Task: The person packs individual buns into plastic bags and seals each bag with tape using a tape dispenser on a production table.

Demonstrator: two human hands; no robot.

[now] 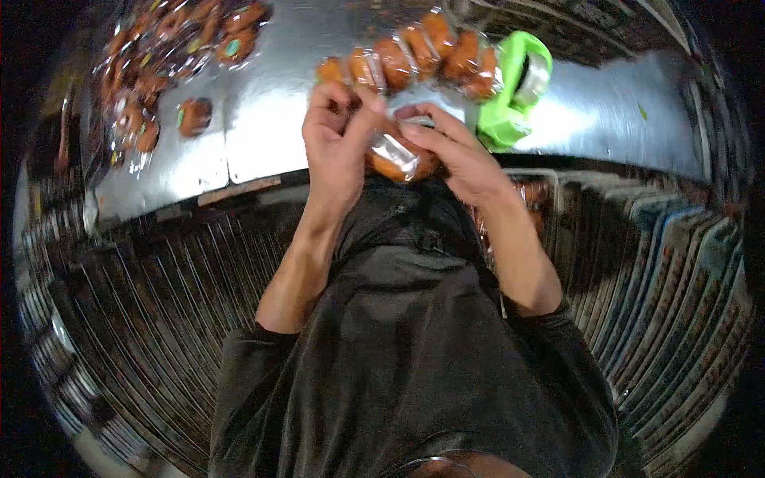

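An orange-brown bun in clear, shiny plastic wrap (396, 165) is held up at the table's near edge. My right hand (462, 155) grips it from the right, thumb and fingers pressed on the upper part of the wrapping. On the other side, my left hand (339, 135) is closed, thumb against its fingers, slightly blurred at the wrapper's upper left; what it pinches is hard to see. Just behind my hands, several wrapped buns (394, 62) lie in a curved row. A bright green tape dispenser (504, 119) stands to the right of that row.
At the far left of the metal table (271, 103) is a heap of wrapped brown buns (159, 48), some with small green stickers. One wrapped bun (194, 117) lies apart from it. Below the table's edge, dark ribbed racks (159, 303) flank my body.
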